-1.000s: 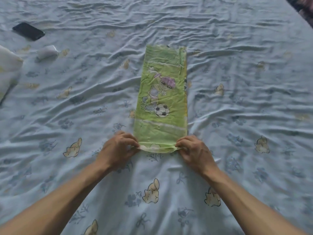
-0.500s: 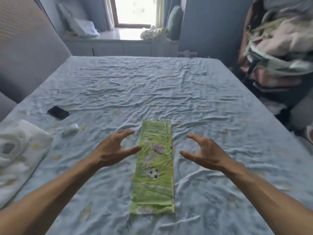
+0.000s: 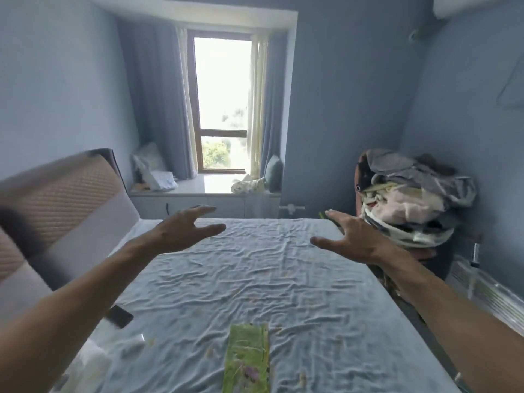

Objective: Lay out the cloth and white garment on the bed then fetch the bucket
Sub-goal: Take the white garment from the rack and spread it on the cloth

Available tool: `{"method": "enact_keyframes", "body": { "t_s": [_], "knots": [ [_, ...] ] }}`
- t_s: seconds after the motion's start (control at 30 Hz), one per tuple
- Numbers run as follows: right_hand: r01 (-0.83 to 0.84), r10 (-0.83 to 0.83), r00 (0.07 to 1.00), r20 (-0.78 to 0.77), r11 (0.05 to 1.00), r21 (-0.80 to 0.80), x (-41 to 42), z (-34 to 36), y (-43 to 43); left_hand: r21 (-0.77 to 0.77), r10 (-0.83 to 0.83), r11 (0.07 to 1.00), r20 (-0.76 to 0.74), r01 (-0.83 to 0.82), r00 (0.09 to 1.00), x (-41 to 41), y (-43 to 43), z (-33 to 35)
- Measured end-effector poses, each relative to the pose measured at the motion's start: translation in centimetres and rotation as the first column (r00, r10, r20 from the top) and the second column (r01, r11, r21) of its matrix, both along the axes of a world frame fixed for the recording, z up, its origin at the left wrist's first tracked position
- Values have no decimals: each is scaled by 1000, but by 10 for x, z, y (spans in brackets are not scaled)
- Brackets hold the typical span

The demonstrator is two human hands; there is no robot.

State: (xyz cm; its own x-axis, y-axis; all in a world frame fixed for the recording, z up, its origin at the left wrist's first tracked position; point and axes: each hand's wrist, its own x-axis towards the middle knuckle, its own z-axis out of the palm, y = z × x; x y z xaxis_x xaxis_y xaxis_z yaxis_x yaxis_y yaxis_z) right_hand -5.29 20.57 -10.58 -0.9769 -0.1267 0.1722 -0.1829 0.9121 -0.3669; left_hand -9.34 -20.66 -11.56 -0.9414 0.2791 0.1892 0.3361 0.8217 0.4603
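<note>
A folded green cloth (image 3: 247,358) with a cartoon print lies flat on the pale blue bed sheet (image 3: 283,279), at the bottom middle of the head view; its near end is cut off by the frame. A bit of white fabric (image 3: 93,361) shows at the bottom left on the bed. My left hand (image 3: 181,231) and my right hand (image 3: 351,236) are raised above the bed with fingers spread, holding nothing. No bucket is in sight.
A black phone (image 3: 119,316) lies on the bed's left side near the padded headboard (image 3: 62,199). A chair heaped with clothes (image 3: 408,199) stands right of the bed. A window bench (image 3: 204,188) with bags and cushions runs behind the bed. A radiator (image 3: 487,290) lines the right wall.
My hands let go of the green cloth's near end and lifted away with fingers spread. My head has tilted up, so the room and window are in sight.
</note>
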Motion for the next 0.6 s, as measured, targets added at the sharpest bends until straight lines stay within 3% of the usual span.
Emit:
{"method": "enact_keyframes", "body": {
  "t_s": [0.2,0.4,0.6],
  "knots": [
    [-31,32,999,-21,999,5,38,76,2,-76,-44,996,-32,41,999,32,-7,77],
    [26,-26,1000,-11,1000,-15,59,80,19,-109,-85,991,-45,80,995,42,17,94],
    [153,-154,988,-17,988,-26,97,76,80,-29,-202,979,-21,201,979,40,105,91]
  ]
}}
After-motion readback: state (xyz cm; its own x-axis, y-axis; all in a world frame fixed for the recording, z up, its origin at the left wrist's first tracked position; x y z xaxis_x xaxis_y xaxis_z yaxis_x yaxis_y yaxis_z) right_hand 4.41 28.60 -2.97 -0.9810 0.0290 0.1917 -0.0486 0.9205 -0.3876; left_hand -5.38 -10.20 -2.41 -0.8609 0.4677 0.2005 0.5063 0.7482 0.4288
